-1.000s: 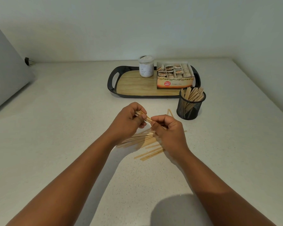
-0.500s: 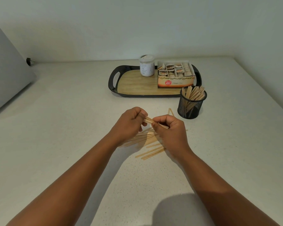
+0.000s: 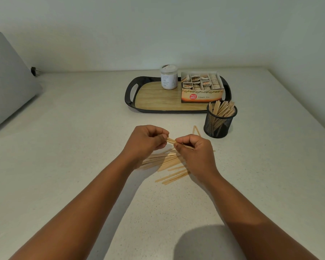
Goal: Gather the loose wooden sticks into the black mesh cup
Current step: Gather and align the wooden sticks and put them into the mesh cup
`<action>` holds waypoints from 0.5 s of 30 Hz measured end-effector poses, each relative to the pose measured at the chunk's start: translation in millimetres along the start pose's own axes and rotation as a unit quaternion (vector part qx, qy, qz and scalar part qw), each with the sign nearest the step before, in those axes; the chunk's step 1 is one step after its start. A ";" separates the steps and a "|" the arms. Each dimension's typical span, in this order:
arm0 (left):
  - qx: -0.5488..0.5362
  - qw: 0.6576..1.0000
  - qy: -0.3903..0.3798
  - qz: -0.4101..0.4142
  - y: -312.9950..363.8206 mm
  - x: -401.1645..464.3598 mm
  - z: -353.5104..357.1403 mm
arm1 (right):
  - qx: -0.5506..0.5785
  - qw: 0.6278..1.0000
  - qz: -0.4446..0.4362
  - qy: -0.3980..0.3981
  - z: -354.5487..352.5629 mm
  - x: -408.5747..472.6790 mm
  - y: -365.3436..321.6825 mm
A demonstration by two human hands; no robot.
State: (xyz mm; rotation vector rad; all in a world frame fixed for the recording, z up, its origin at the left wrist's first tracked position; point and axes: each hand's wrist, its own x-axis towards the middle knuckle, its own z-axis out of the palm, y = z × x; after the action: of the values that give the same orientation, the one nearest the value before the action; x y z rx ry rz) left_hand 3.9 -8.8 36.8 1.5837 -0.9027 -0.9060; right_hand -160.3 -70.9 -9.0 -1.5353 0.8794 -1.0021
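Both hands hold a small bundle of wooden sticks (image 3: 170, 140) just above the counter. My left hand (image 3: 145, 140) grips one end with curled fingers, and my right hand (image 3: 194, 150) pinches the other end. Beneath the hands lies a loose pile of sticks (image 3: 169, 166), partly hidden by my wrists. Two more sticks (image 3: 196, 130) lie in a V near the cup. The black mesh cup (image 3: 220, 121) stands to the right and beyond my hands, holding several upright sticks.
A black tray with a wooden base (image 3: 158, 98) sits behind the cup, carrying a white jar (image 3: 169, 77) and an open ginger tea box (image 3: 202, 87). A grey slanted object (image 3: 6, 79) stands at far left. The counter edge runs along the right.
Hands and bundle have stayed almost in place over the pile; the fingers shifted slightly on the sticks.
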 end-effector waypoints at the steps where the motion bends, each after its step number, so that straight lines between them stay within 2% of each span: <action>1: -0.020 1.000 -0.004 -0.015 0.5 0.3 -1.4 | 0.006 1.000 0.001 -0.004 -0.9 0.1 -0.6; 4: -0.074 0.996 -0.020 -0.049 2.7 1.2 -7.0 | 0.047 0.999 0.018 -0.016 -2.9 0.2 -2.1; 12: -0.074 0.997 -0.001 -0.021 9.7 2.3 -15.0 | 0.172 0.977 0.109 -0.060 -11.0 3.6 -2.4; 15: -0.104 0.994 0.005 -0.033 6.9 1.3 -11.4 | 0.172 0.978 0.110 -0.050 -10.3 3.9 -3.1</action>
State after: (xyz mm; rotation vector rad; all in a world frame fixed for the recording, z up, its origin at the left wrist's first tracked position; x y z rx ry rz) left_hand 14.1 -6.4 45.3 1.4450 -0.7277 -1.0045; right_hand -168.3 -77.7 -4.3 -1.1573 0.7424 -0.8564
